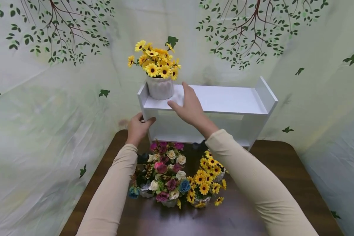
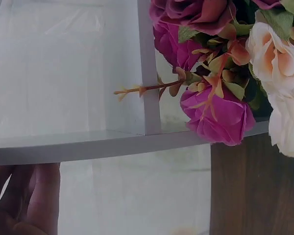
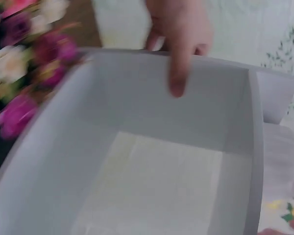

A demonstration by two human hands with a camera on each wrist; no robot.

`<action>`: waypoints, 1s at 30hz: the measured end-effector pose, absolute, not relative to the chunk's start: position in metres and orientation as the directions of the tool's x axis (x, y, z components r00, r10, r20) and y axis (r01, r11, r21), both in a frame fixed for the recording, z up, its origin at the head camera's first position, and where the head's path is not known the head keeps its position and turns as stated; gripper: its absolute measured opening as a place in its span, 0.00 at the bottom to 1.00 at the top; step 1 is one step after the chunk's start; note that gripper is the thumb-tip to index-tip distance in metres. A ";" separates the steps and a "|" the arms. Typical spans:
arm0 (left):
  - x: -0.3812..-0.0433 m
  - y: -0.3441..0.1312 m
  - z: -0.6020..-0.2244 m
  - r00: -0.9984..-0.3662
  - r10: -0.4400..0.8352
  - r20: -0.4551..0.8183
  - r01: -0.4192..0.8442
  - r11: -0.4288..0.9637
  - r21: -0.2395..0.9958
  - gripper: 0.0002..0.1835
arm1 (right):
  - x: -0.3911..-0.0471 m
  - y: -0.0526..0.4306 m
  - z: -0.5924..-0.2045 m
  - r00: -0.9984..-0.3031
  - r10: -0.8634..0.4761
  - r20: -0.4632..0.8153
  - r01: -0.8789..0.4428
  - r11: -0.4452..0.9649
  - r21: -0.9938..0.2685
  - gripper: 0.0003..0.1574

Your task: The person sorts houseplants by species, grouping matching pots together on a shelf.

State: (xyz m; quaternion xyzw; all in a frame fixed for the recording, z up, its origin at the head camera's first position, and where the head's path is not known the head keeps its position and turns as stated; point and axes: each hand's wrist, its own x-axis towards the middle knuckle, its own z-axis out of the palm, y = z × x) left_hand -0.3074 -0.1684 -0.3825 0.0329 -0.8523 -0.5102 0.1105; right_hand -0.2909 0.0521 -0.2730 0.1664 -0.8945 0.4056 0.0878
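A white two-tier shelf [image 1: 224, 98] stands on the brown table. My left hand [image 1: 137, 129] grips its left side panel, thumb on the inner face and fingers outside, as the right wrist view also shows of the left hand [image 3: 181, 29]. On the top board, at the left end, sits a white ribbed pot [image 1: 160, 88] of yellow daisy-like flowers [image 1: 157, 62]. Just right of this pot is my right hand [image 1: 191, 108], thumb and forefinger spread apart, holding nothing. Whether it touches the pot or board cannot be told.
In front of the shelf, pots of mixed artificial roses [image 1: 168, 177] and yellow flowers [image 1: 206, 183] crowd the table [image 1: 283, 183]. Close to the left wrist camera, a magenta rose [image 2: 218, 115] overlaps the shelf edge. A leaf-printed cloth [image 1: 321, 108] hangs behind.
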 end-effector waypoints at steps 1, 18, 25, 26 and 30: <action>-0.308 -0.170 -0.383 -0.971 -0.182 0.154 0.050 0.476 0.878 0.27 | -0.283 0.061 -0.276 -0.916 -0.233 0.326 -0.398 0.608 -0.686 0.53; -0.302 -0.169 -0.379 -0.973 -0.176 0.148 0.033 0.531 0.847 0.25 | -0.157 0.279 -0.389 -0.776 -0.186 0.603 -0.477 0.798 -0.368 0.50; -0.307 -0.170 -0.382 -0.971 -0.172 0.163 0.043 0.550 0.834 0.25 | -0.145 0.304 -0.406 -0.805 -0.127 0.580 -0.421 0.810 -0.407 0.47; -0.307 -0.170 -0.382 -0.972 -0.171 0.160 0.041 0.550 0.834 0.25 | -0.145 0.305 -0.408 -0.807 -0.122 0.577 -0.415 0.813 -0.408 0.46; -0.309 -0.167 -0.383 -0.975 -0.163 0.151 0.039 0.542 0.839 0.25 | -0.145 0.306 -0.421 -0.831 -0.080 0.551 -0.388 0.793 -0.470 0.41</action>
